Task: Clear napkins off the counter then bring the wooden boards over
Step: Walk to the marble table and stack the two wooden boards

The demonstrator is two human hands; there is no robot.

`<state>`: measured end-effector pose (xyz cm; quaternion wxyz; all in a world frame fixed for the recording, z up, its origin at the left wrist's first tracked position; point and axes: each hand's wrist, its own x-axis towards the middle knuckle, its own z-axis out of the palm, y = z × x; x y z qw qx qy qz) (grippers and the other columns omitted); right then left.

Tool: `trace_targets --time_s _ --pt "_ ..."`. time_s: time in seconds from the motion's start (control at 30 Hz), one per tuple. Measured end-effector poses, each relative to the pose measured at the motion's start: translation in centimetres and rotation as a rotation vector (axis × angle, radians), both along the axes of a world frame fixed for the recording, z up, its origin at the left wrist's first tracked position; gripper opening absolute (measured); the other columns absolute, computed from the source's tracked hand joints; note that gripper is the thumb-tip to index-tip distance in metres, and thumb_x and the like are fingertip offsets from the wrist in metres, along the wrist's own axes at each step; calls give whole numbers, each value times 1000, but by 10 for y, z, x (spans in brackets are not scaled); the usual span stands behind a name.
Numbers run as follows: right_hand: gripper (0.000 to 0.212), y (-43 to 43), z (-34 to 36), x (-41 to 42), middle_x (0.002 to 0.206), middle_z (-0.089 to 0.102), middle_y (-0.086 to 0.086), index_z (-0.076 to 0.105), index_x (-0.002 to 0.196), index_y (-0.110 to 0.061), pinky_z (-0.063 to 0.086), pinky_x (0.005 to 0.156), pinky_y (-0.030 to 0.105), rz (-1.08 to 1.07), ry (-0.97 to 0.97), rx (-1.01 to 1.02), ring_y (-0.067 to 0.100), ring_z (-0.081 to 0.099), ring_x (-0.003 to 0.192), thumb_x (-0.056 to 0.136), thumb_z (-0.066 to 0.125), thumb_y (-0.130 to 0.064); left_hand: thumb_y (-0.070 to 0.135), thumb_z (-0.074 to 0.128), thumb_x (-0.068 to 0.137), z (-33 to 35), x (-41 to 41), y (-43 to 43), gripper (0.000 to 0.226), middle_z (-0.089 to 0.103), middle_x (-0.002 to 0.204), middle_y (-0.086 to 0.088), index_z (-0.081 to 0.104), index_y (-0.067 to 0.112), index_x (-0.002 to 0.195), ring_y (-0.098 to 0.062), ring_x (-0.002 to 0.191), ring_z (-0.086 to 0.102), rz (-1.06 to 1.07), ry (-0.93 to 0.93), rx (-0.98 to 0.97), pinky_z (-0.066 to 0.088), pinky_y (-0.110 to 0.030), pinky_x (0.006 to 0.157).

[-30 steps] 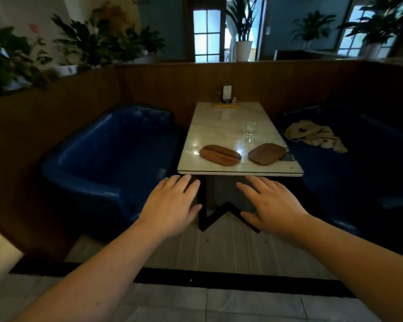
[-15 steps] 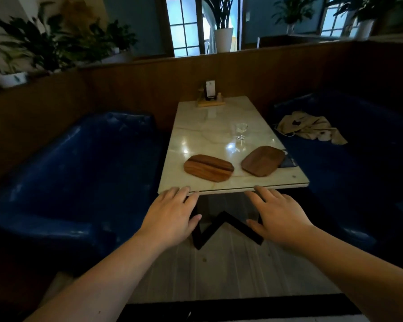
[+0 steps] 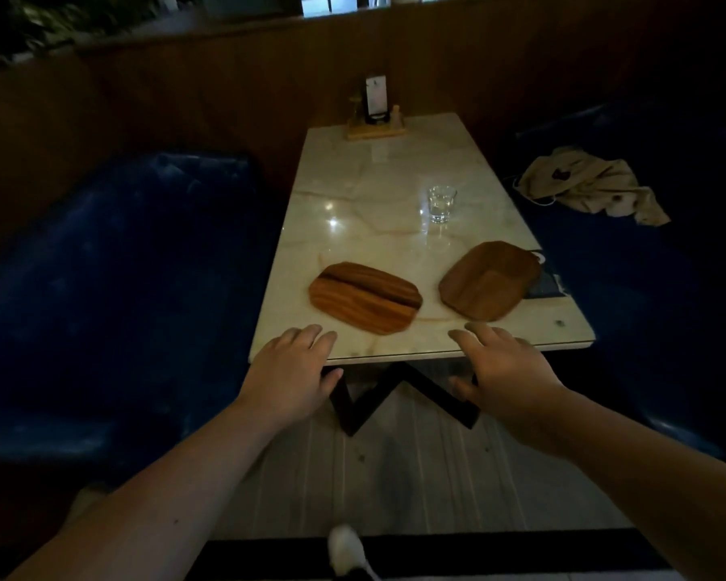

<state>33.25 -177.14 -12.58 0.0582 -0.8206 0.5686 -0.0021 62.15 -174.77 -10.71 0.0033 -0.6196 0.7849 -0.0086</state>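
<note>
Two wooden boards [image 3: 365, 297] on table [image 3: 378, 190], both hands [image 3: 288, 377] spread, empty

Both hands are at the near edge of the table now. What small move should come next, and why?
Probably reach forward: the left hand to the striped board, the right hand to the darker board. Both hands are open and empty, and each board lies flat just ahead.

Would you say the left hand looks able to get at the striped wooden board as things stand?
Probably yes. The left hand is open at the table's near edge, and the striped wooden board lies flat just beyond its fingertips, with only bare tabletop between them.
</note>
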Motion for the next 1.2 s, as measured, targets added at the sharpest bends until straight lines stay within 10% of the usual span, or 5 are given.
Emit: trace_targets --time_s 0.4,0.77,1.2 --pt "66 -170 -46 30 135 48 3 29 143 -27 51 84 38 -98 13 238 23 55 111 88 49 -57 49 42 92 -66 59 -188 52 49 136 -2 37 23 137 -24 114 49 93 137 217 50 -40 83" --pt "48 -262 -122 59 98 67 11 51 125 -11 57 67 33 -762 -608 815 23 67 85 88 64 -40 56 44 84 -131 110 -348 60 57 127 -8 43 24 135 -28 112 56 242 303 493 49 -42 92" --pt "14 -288 -139 71 93 72 18 66 86 -5 59 78 36 -837 -746 954 27 71 85 88 67 -19 21 60 89 -177 105 -386 24 71 101 -16 70 5 104 -31 91 65 466 676 536 52 -38 81"
